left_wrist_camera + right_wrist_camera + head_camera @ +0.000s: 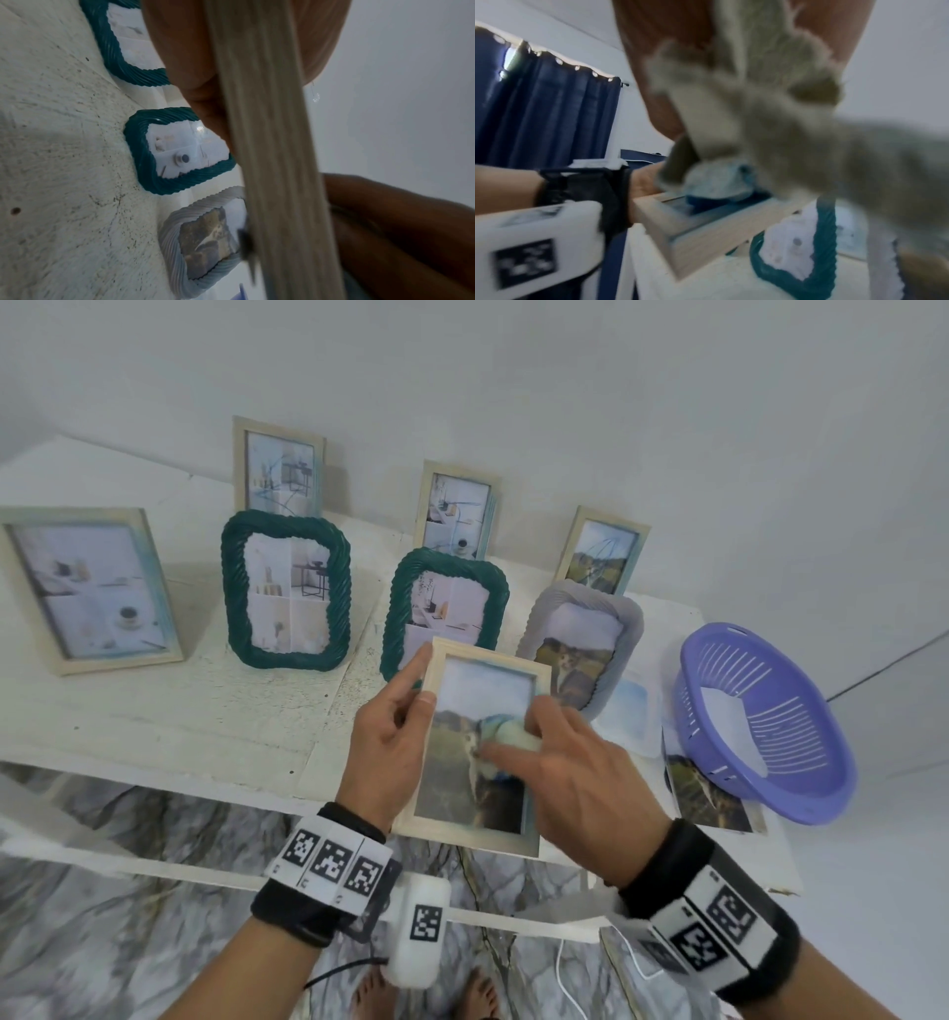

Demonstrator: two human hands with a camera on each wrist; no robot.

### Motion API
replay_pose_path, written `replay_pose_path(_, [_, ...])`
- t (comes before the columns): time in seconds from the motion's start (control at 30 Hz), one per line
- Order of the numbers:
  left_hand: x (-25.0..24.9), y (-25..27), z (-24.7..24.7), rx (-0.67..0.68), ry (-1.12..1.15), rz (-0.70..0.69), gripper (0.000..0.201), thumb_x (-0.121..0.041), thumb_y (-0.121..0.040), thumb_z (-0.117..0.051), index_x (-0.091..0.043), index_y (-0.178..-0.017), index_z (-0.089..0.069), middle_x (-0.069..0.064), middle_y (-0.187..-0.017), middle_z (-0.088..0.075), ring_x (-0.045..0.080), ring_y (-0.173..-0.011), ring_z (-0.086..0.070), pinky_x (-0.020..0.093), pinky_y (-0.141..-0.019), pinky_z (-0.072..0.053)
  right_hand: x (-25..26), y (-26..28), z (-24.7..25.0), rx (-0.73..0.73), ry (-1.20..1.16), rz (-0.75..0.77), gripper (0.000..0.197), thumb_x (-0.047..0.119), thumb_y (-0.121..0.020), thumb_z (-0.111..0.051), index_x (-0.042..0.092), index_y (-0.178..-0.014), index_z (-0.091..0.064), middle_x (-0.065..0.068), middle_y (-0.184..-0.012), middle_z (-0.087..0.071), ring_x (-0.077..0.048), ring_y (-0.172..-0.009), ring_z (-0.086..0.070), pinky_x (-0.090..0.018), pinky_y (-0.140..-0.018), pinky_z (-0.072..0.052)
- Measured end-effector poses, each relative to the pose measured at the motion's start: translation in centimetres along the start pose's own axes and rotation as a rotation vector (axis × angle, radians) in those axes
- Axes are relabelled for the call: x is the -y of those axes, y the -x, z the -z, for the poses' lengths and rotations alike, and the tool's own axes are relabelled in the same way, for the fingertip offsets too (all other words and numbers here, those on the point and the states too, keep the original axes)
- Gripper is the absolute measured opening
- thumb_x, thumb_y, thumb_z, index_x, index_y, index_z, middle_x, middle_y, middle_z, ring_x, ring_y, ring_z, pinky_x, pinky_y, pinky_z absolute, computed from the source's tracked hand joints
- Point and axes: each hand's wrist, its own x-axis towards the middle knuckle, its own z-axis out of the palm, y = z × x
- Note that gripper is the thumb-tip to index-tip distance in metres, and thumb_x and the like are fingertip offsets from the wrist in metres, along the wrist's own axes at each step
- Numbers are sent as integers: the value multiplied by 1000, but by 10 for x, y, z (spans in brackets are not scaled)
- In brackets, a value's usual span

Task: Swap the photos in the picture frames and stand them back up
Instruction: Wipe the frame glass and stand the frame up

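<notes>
Left hand (pixel 390 742) grips the wooden frame (pixel 480 829) by its edge, steadying it so the right hand (pixel 570 773), clutching a cloth (pixel 513 737), can wipe its glass.

A pale wooden frame (pixel 480 747) is being held face-up above the white table's front edge, its glass showing a cat photo — sky above, grass below. Behind it, two dark green rope-edged frames (pixel 286 598) (pixel 445 608) are standing upright with interior photos, and a grey ribbed frame (pixel 583 642) is leaning back with another cat photo. Four more pale frames are standing further back — one large (pixel 90 588), three small (pixel 279 465) (pixel 458 510) (pixel 602 550). Two loose photos (pixel 711 796) (pixel 624 713) are lying flat at right.
</notes>
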Motion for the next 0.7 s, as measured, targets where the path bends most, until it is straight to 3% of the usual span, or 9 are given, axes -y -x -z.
replay_pose_path(0.07, [-1, 0, 3, -11, -3, -6, 48, -4, -101, -45, -31, -140, -48, -18, -57, -42, 5, -57, -33, 15, -58, -33, -2, 7, 0, 114, -84, 150, 36, 26, -90, -34, 35, -109, -63, -2, -97, -41, -17, -78, -43, -32, -47, -42])
replay_pose_path(0.13, [-1, 0, 4, -28, 5, -5, 48, -3, -101, -45, -28, -141, -47, -17, -56, -35, 3, -53, -28, 12, -53, -30, -7, 10, 2, 144, -37, 189, 35, 22, -88, -37, 36, -108, -63, -2, -99, -42, -20, -79, -45, -33, -46, -44])
replay_pose_path(0.2, [-1, -1, 3, -30, 16, 0, 48, -5, -101, -46, -33, -141, -48, -11, -66, -39, 8, -60, -33, 15, -59, -34, -14, 4, 2, 79, 51, 103, 36, 21, -85, -35, 33, -103, -64, -2, -97, -43, -21, -77, -47, -30, -43, -40])
replay_pose_path(0.3, [-1, -3, -1, 8, 21, -1, 49, -8, -101, -46, -43, -136, -50, 4, -80, -48, 20, -73, -38, 29, -71, -38, -15, -7, 4, -26, 121, -44, 39, 22, -83, -31, 26, -100, -67, -5, -95, -45, -24, -76, -48, -29, -44, -33])
replay_pose_path(0.37, [0, -3, -1, 5, 33, -1, 49, -7, -101, -46, -40, -137, -49, -3, -75, -53, 18, -70, -42, 27, -69, -41, -11, -9, 2, -35, 82, -53, 40, 24, -84, -32, 26, -103, -67, -5, -95, -44, -24, -78, -48, -30, -45, -36])
replay_pose_path(0.47, [2, -3, 5, 1, 35, -4, 48, -4, -101, -45, -33, -140, -48, -17, -62, -49, 3, -60, -39, 12, -62, -40, -9, 0, 1, 73, -62, 116, 33, 20, -90, -39, 30, -106, -65, -4, -98, -43, -21, -79, -46, -32, -47, -42])
replay_pose_path(0.53, [3, -2, 7, -4, 30, -3, 48, -3, -101, -45, -33, -138, -47, -19, -55, -42, 2, -57, -32, 6, -61, -34, -11, 6, 2, 141, -53, 199, 30, 12, -88, -50, 32, -105, -65, -3, -99, -43, -20, -78, -45, -32, -47, -41])
replay_pose_path(0.6, [3, -1, 6, -21, 40, 6, 48, -2, -101, -45, -32, -138, -47, -19, -55, -39, 1, -55, -31, 7, -58, -33, -15, 4, 2, 133, 13, 151, 32, 11, -84, -49, 32, -104, -65, -2, -97, -43, -21, -78, -45, -30, -46, -35])
replay_pose_path(0.7, [2, 1, 0, 5, 40, 9, 49, -4, -101, -45, -35, -138, -48, -15, -65, -58, 4, -65, -48, 17, -69, -44, -15, -6, 0, -2, 78, -53, 33, 17, -82, -41, 25, -103, -65, -4, -95, -45, -23, -78, -47, -28, -46, -33])
